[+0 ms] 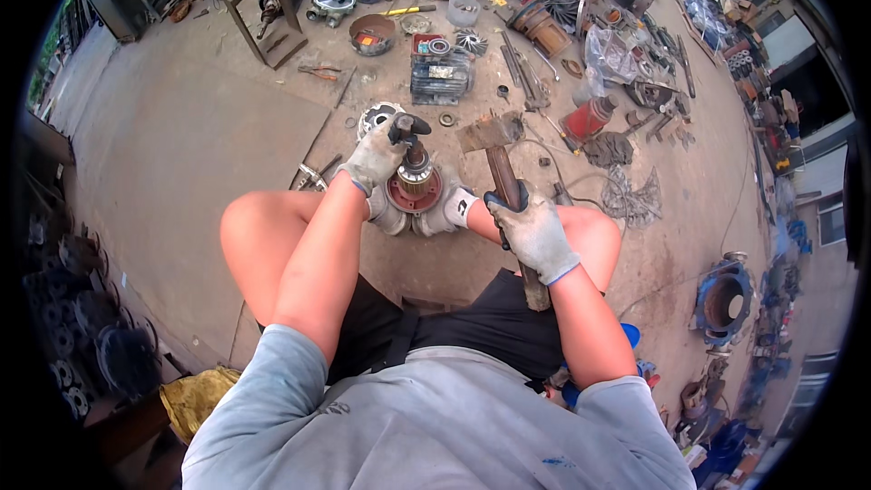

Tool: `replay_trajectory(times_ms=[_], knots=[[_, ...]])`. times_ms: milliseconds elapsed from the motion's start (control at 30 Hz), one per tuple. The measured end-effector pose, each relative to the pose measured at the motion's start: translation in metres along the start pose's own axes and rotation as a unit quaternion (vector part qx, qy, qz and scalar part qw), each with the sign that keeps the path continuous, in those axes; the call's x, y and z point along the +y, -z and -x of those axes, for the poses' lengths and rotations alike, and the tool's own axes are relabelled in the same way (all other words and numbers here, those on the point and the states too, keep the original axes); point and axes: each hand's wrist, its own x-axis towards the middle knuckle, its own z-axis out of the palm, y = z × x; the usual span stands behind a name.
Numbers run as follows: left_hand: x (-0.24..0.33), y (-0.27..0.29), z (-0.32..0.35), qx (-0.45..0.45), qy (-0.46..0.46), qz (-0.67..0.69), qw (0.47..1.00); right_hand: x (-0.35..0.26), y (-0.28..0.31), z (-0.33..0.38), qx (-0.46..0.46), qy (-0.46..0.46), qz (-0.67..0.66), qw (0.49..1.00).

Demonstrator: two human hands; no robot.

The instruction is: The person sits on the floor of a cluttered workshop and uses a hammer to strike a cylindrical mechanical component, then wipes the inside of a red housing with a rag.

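Note:
Between my feet stands a motor rotor (417, 183) with a red flange round its base and a bearing near its top. My gloved left hand (374, 158) is closed round a short, dark metal bar (405, 124) held over the upper end of the shaft. Whether the bar touches the shaft I cannot tell. My gloved right hand (537, 238) grips the wooden handle of a hammer (499, 168). Its blocky head is raised to the right of the rotor. A pale round metal end cover (377, 118) lies just beyond my left hand, partly hidden by it.
Ahead on the floor sits a grey motor housing (442, 78), with a loose ring (446, 119) nearby. Pliers (319, 71) and a metal frame (268, 20) lie to the far left. At the right are a red jack (588, 119), rags (610, 150) and a cable (626, 189).

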Motion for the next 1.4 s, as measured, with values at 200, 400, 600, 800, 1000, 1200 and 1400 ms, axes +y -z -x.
replay_trajectory(times_ms=[200, 400, 600, 800, 1000, 1200, 1400], knots=[[0.005, 0.002, 0.001, -0.035, -0.002, -0.001, 0.999, -0.005, -0.001, -0.002, 0.009, 0.046, 0.036, 0.998], [-0.011, -0.005, -0.002, -0.047, 0.003, 0.059, 0.997, -0.058, 0.015, -0.025, 0.099, 0.206, 0.077, 0.971], [0.010, -0.002, 0.005, -0.019, -0.004, -0.012, 1.000, -0.110, 0.012, -0.063, 0.217, 0.271, 0.091, 0.933], [-0.010, -0.009, 0.002, -0.028, 0.030, -0.023, 0.999, -0.052, -0.031, -0.088, -0.134, 0.218, 0.318, 0.913], [-0.060, -0.036, 0.003, 0.082, 0.002, 0.204, 0.976, -0.063, -0.002, -0.014, -0.079, -0.101, -0.032, 0.991], [-0.107, -0.042, 0.010, 0.259, 0.150, 0.214, 0.930, -0.047, 0.040, 0.049, 0.037, -0.205, -0.248, 0.946], [-0.244, -0.095, 0.074, -0.179, 0.262, -0.331, 0.889, -0.027, 0.088, 0.109, 0.206, -0.212, -0.258, 0.920]])
